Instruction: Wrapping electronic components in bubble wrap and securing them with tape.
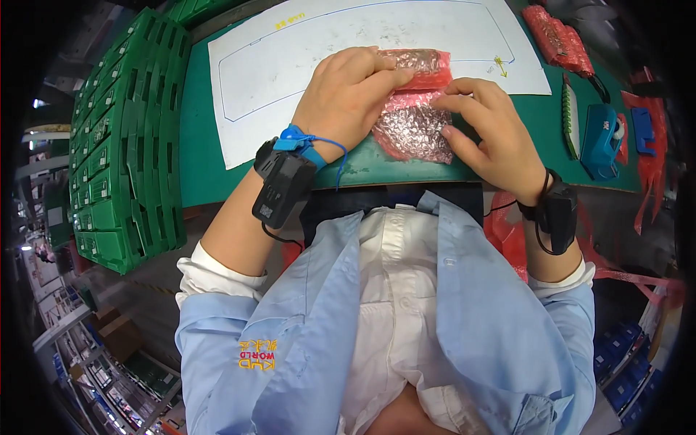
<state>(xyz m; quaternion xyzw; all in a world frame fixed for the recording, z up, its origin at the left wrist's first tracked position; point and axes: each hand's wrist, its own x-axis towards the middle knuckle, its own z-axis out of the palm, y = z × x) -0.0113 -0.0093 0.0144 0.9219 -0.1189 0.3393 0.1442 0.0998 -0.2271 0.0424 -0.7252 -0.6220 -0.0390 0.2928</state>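
A sheet of pink bubble wrap lies at the front of the green table. Its far end is folded into a bundle, and what is inside cannot be made out. My left hand grips the bundle from the left, fingers curled over it and thumb low along the fold. At the right edge of the wrap is my right hand, its thumb and fingers bent but apart, fingertips touching or just over the wrap.
Beneath the bundle spreads a large white sheet with a blue outline. Stacked green crates stand left of the table. On the right are another red-wrapped bundle, a green-handled cutter, a teal tape dispenser and a blue piece.
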